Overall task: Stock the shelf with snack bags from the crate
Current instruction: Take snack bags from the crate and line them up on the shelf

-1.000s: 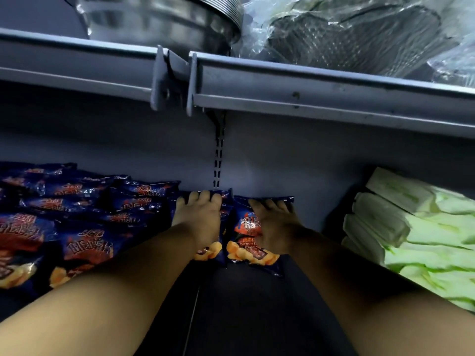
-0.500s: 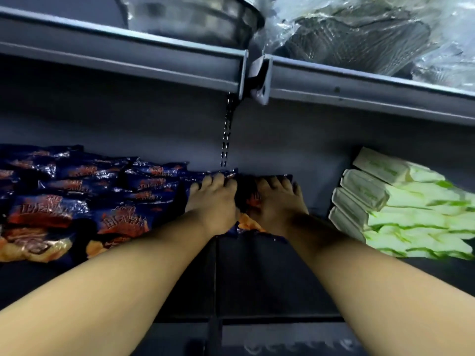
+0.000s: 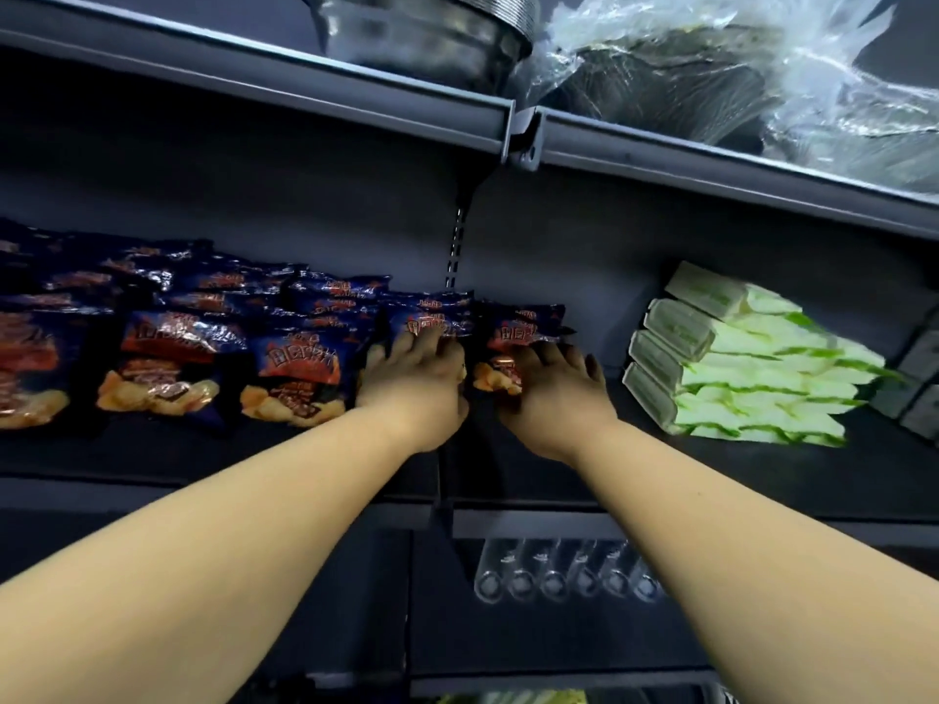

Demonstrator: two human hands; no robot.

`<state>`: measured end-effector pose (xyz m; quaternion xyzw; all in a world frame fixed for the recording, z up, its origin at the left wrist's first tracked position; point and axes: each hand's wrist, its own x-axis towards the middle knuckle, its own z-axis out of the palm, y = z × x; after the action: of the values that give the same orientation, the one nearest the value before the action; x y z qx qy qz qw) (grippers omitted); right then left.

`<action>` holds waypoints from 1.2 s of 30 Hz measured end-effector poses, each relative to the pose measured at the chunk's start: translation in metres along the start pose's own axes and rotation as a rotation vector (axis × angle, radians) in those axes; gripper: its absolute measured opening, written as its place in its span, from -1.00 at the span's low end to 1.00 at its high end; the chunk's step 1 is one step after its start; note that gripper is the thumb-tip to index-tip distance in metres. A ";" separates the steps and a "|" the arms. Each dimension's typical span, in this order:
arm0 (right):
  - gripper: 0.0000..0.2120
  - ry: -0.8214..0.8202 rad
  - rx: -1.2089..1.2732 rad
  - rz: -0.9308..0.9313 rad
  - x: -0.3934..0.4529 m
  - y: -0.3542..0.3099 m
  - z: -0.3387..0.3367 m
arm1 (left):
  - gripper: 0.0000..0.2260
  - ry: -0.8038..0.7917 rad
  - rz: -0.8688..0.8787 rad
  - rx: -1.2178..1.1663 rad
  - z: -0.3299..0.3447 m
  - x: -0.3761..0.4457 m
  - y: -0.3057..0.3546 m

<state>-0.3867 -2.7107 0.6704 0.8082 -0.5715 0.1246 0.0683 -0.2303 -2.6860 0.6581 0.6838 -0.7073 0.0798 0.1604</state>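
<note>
Head view: a dark store shelf (image 3: 762, 480) runs across the middle of the frame, with a grey upper shelf edge (image 3: 305, 88) slanting across the top. On that upper shelf sit a steel bowl (image 3: 416, 33) at top centre and plastic-wrapped goods (image 3: 711, 68) at upper right.

A row of dark blue snack bags (image 3: 167, 358) lies along the left and centre of the dark shelf. Two bare forearms reach up from the lower corners to the right end of that row. The left hand (image 3: 414, 383) rests on one snack bag (image 3: 432, 322), fingers curled over its lower part. The right hand (image 3: 551, 393) lies on the end snack bag (image 3: 523, 332), fingers bent around its lower edge.

At the right, well apart, is a stack of green-and-white packs (image 3: 737, 358). Below the shelf, at lower centre, is a row of clear bottles (image 3: 559, 576).
</note>
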 end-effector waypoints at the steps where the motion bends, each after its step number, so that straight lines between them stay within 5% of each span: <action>1: -0.46 0.006 0.000 0.001 -0.010 -0.003 -0.002 | -0.54 0.005 -0.006 0.003 -0.002 -0.010 0.002; 16: -0.51 -0.021 -0.041 -0.079 -0.186 -0.066 -0.006 | -0.62 -0.031 -0.003 0.080 -0.026 -0.199 -0.001; 23: -0.59 -0.116 0.025 -0.124 -0.203 -0.159 0.003 | -0.60 -0.059 -0.034 0.080 -0.042 -0.248 -0.076; 36: -0.61 -0.371 0.116 -0.106 -0.216 -0.361 0.089 | -0.61 -0.348 -0.108 0.074 -0.020 -0.340 -0.272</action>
<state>-0.1044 -2.4155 0.5356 0.8488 -0.5229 0.0025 -0.0785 0.0465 -2.3732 0.5332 0.7296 -0.6833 -0.0226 0.0144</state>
